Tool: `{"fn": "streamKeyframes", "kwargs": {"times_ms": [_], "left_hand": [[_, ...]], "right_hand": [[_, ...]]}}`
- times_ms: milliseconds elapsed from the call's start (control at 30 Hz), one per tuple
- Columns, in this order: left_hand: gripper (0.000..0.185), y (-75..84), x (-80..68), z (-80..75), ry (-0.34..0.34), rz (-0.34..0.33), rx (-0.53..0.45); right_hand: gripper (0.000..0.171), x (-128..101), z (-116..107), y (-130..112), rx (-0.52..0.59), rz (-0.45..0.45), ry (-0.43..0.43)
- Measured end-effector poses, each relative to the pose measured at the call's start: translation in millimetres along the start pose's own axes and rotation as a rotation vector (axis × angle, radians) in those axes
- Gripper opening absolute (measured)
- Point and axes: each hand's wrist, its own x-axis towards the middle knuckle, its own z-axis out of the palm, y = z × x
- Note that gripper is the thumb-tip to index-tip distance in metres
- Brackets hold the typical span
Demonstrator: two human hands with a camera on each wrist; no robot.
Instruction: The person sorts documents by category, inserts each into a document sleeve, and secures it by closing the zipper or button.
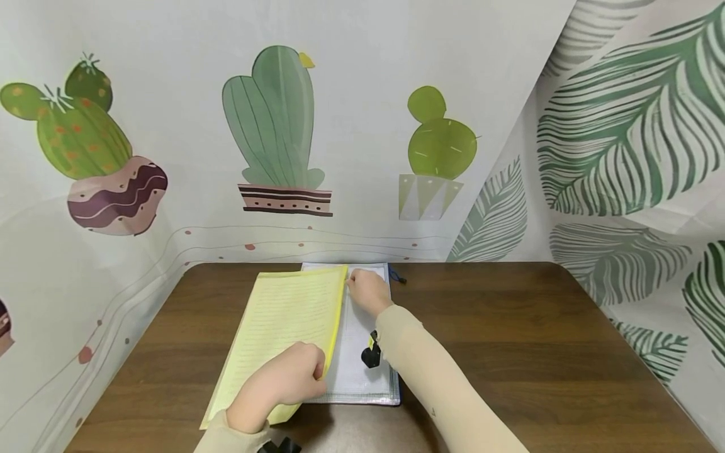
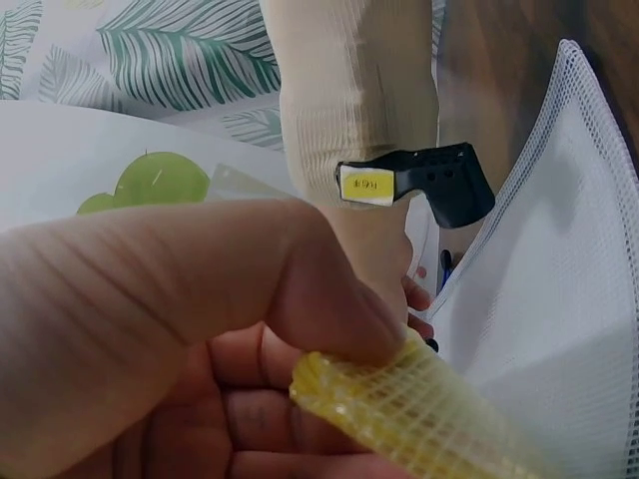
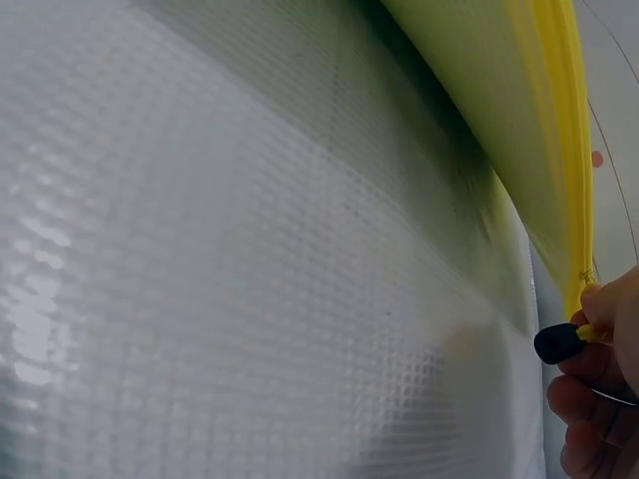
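A yellow mesh zip pouch (image 1: 289,308) with lined paper showing through it is tilted up along its right, zipped edge. My left hand (image 1: 289,372) pinches the near end of that edge between thumb and curled fingers; the left wrist view shows the pinched yellow corner (image 2: 349,384). At the far end, my right hand (image 1: 369,291) pinches the yellow zipper pull, whose black tip (image 3: 561,343) sticks out beside the fingertips. Beneath the yellow pouch lies a white mesh pouch (image 1: 357,377), partly covered by it.
A brown wooden table (image 1: 498,340) carries both pouches. A blue cord with a dark tip (image 1: 399,277) lies at the white pouch's far right corner. Behind the table hangs a white cloth printed with cacti (image 1: 280,126) and leaves.
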Motion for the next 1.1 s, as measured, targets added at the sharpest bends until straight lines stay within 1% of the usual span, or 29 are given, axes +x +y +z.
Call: {"fn": "streamKeyframes", "kwargs": {"times_ms": [300,467,667,767,900,1100], "left_hand": [[0.033,2.2,1.3,-1.5,-0.017,-0.004,-0.002],[0.033,3.7,0.1,-2.9,-0.017,0.001,-0.004],[0.03,5.8,-1.2,-2.8,-0.054,-0.013,-0.036],[0.03,5.9,-1.6,-1.6,-0.058,-0.015,-0.036],[0.028,5.5,-2.6,0.0,-0.065,-0.026,-0.037],[0.024,5.1,-5.4,2.3,-0.107,-0.039,-0.082]], "right_hand": [[0.023,4.7,-3.0,-0.8,0.007,0.029,-0.01],[0.024,5.9,-2.5,-1.0,0.01,0.028,-0.001],[0.024,8.0,-4.5,0.7,0.02,0.055,0.01],[0.022,8.9,-5.3,2.8,0.02,0.078,0.001],[0.022,10.0,-5.8,4.3,0.028,0.082,-0.011],[0.023,11.8,-7.1,5.2,0.044,0.103,-0.01]]}}
